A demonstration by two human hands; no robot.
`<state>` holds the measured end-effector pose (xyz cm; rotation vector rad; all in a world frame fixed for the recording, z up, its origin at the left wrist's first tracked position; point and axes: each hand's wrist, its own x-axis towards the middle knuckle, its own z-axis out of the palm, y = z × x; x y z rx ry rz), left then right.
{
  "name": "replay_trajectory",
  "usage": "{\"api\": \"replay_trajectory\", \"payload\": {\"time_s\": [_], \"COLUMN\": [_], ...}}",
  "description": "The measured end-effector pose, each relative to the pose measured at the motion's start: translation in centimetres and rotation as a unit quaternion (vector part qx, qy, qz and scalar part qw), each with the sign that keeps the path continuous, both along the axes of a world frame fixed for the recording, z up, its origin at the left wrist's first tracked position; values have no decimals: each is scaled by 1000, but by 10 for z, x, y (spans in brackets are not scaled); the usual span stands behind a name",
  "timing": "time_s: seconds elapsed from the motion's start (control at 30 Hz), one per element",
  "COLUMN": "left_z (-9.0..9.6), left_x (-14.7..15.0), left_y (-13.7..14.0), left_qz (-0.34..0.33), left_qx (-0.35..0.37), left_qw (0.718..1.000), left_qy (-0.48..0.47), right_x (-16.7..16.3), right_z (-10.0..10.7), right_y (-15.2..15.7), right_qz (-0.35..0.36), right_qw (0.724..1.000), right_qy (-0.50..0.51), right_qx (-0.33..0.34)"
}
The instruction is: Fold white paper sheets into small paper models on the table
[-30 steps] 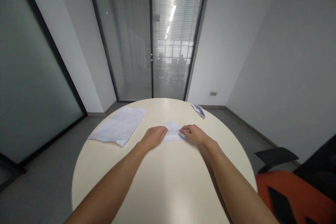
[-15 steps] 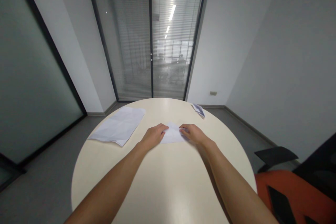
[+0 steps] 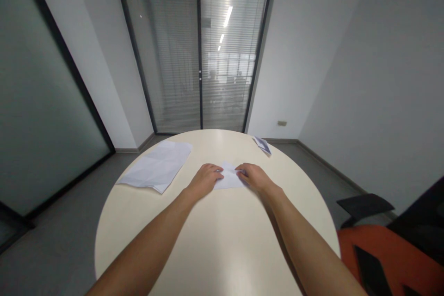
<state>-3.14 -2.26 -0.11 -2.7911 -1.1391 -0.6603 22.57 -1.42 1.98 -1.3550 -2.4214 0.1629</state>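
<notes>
Both forearms bare, coming in over the near edge of the round table [image 3: 222, 249] and converging toward its far edge. Left forearm [image 3: 156, 236] slants rightward, right forearm [image 3: 300, 226] leftward; wrists almost straight. Left hand [image 3: 205, 178] low, back upward, fingers bent, thumb close beneath. Right hand [image 3: 255, 176] mirrors it. Fingertips [image 3: 219, 168] face each other, near but apart, nearer the far edge.

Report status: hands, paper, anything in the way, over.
Left hand, right hand at white paper, opposite sides. Paper on round table. Larger paper left, folded piece far right, both apart from hands.
</notes>
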Motion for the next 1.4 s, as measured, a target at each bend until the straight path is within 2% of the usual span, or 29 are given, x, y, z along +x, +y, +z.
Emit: {"api": "replay_trajectory", "payload": {"time_s": [0.2, 0.33, 0.4, 0.47, 0.6, 0.67, 0.8, 0.97, 1.1, 1.3, 1.4], "left_z": [7, 12, 13, 12, 10, 9, 8, 8, 10, 10, 10], "left_x": [6, 11, 12, 12, 10, 9, 9, 8, 8, 8, 8], "left_y": [-10, -18, -20, -20, -19, -18, -17, -18, -18, -18, -18], "left_qz": [18, 45, 55, 62, 66, 69, 72, 67, 72, 70, 67], "left_qx": [-26, -30, -34, -39, -47, -48, -54, -57, -59, -61, -56], "left_qw": [999, 997, 997, 996, 996, 996, 996, 996, 995, 996, 996], "left_qy": [37, 47, 48, 43, 22, 17, 16, 16, 21, 17, 17], "right_x": [0, -2, -6, -13, -29, -33, -30, -19, -15, -16, -21], "right_z": [-1, -1, 0, -1, -13, -20, -28, -23, -21, -14, -8], "right_y": [-2, 1, 1, -1, -5, -5, -2, -1, -1, -6, -11], "right_qz": [-24, -72, -73, -25, 115, 131, 90, 2, -36, -64, -31], "right_qw": [1000, 993, 991, 996, 992, 991, 996, 996, 994, 994, 997], "right_qy": [-10, -53, -47, -17, 19, 15, -17, -52, -56, -69, -74], "right_qx": [8, 79, 100, 88, 36, 19, -21, -69, -83, -49, -9]}}
